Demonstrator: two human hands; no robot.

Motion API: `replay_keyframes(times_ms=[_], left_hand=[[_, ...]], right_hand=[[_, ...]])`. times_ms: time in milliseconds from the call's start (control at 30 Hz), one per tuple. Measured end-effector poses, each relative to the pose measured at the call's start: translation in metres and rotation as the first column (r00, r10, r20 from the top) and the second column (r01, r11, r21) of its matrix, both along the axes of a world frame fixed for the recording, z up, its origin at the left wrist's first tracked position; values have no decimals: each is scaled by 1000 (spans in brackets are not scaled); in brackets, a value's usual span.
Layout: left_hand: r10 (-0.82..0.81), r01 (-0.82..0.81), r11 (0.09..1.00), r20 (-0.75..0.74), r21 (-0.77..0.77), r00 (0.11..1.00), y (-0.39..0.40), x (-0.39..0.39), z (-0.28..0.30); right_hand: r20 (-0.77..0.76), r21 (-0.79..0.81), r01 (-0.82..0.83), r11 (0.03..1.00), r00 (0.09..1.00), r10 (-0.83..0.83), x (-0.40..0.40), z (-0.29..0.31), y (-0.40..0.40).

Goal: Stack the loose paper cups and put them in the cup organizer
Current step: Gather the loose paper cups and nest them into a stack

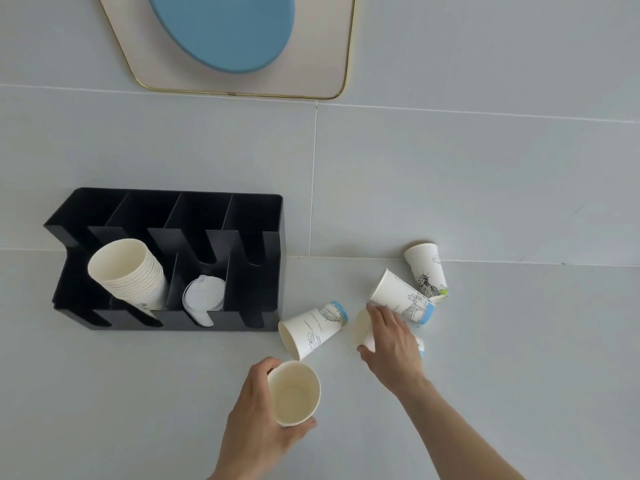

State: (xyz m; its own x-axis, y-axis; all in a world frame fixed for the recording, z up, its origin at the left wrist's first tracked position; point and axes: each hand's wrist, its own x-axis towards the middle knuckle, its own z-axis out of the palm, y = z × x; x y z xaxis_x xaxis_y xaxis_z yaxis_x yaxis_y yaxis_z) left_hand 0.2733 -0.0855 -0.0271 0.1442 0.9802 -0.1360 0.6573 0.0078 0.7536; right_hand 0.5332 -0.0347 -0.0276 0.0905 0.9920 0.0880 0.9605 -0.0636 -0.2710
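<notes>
My left hand (258, 422) grips an upright white paper cup (294, 393), mouth towards me, low in the middle. My right hand (391, 344) closes over a cup lying on its side (363, 330), mostly hidden under the fingers. Three more printed cups lie tipped on the grey surface: one (311, 329) just right of the organizer, one (401, 297) above my right hand, one (427, 271) farthest right. The black cup organizer (256, 265) stands at the left, holding a leaning stack of cups (130, 275) and white lids (204, 296).
A beige panel with a gold rim (332, 64) and a blue oval shape (225, 29) hang on the grey tiled wall behind. The organizer's right compartments hold nothing visible. Grey surface stretches to the right of the cups and below the organizer.
</notes>
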Motion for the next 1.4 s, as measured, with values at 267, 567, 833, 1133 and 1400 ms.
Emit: replay_keyframes(times_ms=[267,567,833,1133,1400], left_hand=[[-1,1,1000,11,7,1000,-2,-1,-5],[8,-8,1000,45,18,999,-4,-1,-5],[-42,38,999,130,35,991,-8,-4,-2],[-65,56,995,105,83,992,-6,-15,-3],[-1,-5,998,95,63,995,1,-37,-3]], right_hand=[[-668,271,204,941,744,32,-23,95,-39],[-729,197,-108,974,648,219,-72,79,-73],[-525,4,-257,966,822,221,-87,39,-79],[-515,-67,-199,978,846,137,-73,40,-54],[-116,-129,-306,943,949,292,-75,19,25]])
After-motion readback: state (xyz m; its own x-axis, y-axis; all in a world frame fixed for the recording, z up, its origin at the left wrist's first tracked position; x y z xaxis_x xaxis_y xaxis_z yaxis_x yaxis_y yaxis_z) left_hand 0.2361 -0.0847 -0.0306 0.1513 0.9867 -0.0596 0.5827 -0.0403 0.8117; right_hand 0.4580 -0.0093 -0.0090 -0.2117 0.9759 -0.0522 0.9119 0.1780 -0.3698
